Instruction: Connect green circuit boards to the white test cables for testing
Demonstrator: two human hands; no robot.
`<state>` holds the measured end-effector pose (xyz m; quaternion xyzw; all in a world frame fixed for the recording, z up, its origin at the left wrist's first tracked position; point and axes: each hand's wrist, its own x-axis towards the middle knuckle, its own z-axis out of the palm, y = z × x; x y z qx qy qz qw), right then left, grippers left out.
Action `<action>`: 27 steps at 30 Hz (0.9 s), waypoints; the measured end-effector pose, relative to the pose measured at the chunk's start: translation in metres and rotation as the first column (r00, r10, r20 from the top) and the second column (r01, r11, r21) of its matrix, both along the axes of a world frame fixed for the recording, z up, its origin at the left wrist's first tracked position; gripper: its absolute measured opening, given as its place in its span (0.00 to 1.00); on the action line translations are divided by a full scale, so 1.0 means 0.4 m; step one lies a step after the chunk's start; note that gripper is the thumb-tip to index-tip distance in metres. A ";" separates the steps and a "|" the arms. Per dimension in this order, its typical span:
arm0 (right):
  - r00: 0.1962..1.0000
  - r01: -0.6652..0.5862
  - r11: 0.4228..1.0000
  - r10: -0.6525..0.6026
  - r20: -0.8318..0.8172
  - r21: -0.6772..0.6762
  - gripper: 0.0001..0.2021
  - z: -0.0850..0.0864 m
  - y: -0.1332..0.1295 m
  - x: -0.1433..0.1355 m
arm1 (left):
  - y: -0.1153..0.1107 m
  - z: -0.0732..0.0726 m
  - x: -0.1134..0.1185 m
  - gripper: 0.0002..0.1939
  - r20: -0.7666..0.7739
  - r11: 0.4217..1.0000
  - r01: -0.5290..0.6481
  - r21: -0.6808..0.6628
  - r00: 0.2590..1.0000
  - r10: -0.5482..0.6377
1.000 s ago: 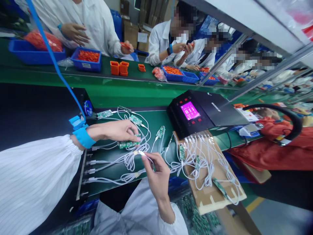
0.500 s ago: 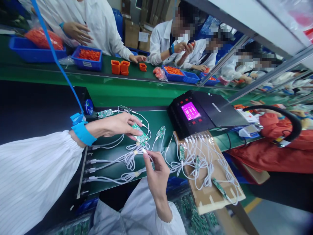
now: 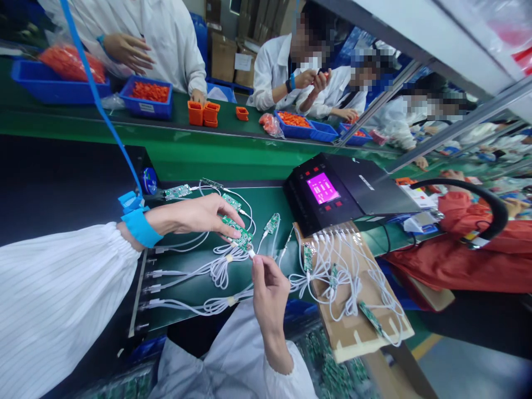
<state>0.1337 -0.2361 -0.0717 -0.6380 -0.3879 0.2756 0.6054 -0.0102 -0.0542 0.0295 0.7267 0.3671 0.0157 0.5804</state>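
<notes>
A green circuit board is held tilted just above the left part of the bench, pinched between the thumb and fingers of the left hand. At its near right end, a white cable plug is gripped by the fingertips of the right hand; whether it is fully seated cannot be told. Bundled white cables are spread on the near side. To the right, a black device is set beyond a cardboard sheet, on which more wired boards are laid.
</notes>
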 end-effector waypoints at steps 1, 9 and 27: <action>1.000 -0.004 1.000 0.004 -0.004 -0.008 0.17 0.000 0.000 -0.001 | 0.001 0.000 -0.001 0.22 0.000 1.000 0.012 0.014 1.000 -0.012; 0.999 0.007 1.000 -0.008 -0.040 -0.029 0.18 -0.001 0.002 0.009 | 0.003 -0.002 -0.003 0.22 -0.010 0.998 0.037 0.059 0.999 -0.036; 0.993 -0.105 0.991 0.100 -0.064 -0.086 0.17 0.015 0.006 0.023 | -0.009 -0.005 0.002 0.22 -0.057 0.996 0.083 0.024 0.995 -0.081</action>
